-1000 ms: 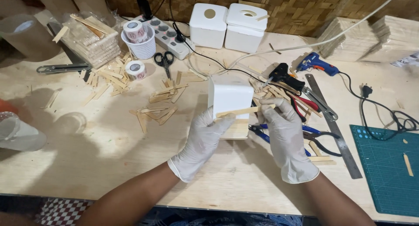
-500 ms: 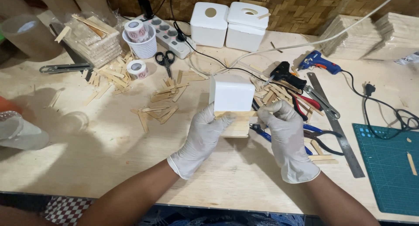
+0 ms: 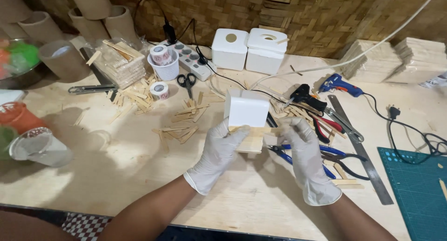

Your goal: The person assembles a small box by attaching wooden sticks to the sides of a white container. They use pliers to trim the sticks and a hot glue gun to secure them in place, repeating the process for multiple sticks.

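**A:** what's sitting left of the white box (image 3: 247,113)?

**B:** going left to right: a clear plastic cup (image 3: 39,148) is lying on its side far left of the box, then loose wooden sticks (image 3: 179,129) are lying scattered just left of it.

**A:** and the hands?

**B:** the left hand (image 3: 219,150), gloved, is gripping the box's lower left side, fingers curled onto it. The box is being held above the table (image 3: 139,185), with wooden strips along its base. The right hand (image 3: 305,152) is pinching its lower right edge. Right of the box, blue-handled pliers (image 3: 302,152) and a steel ruler (image 3: 361,150) are lying flat.
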